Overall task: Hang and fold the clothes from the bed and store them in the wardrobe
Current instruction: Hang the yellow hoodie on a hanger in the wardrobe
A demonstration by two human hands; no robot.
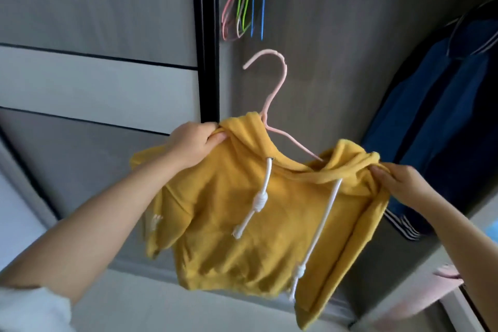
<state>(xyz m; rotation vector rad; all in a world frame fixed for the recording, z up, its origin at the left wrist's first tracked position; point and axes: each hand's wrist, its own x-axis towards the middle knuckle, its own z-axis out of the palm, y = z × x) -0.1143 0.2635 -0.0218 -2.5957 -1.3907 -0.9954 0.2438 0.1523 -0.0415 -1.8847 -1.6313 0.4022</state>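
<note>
Yellow hoodie (242, 213) is on the pink hanger (272, 94), held up in front of the open wardrobe (336, 62), hook free in the air & not yet on any rail. Left hand (192, 143) pinches the hoodie's shoulder fabric; right hand (398, 186) pinches the other shoulder, fingers curled into the cloth. Both clenched on fabric, neither on the hanger itself.

Step in hand, I'd judge: seating the hoodie square on the hanger before hanging it. To do it well: tug both shoulders evenly so the hanger arms sit inside the seams, get the hood to drop behind the neck rather than bunch over the wire, let the white drawstrings (258, 202) fall in front w/o snagging. Then move one hand to the hook before lifting, since shoulder grip alone lets the hanger tip.

Around the hoodie: spare coloured hangers (242, 3) above it, dark blue garment (436, 121) already hanging to its right, black door frame (206, 35) up-left, pink folded stuff (447, 275) down-right (blurred). Rail not in view. Spare hangers & blue garment crowd the likely slot, so the hook could catch on them.
</note>
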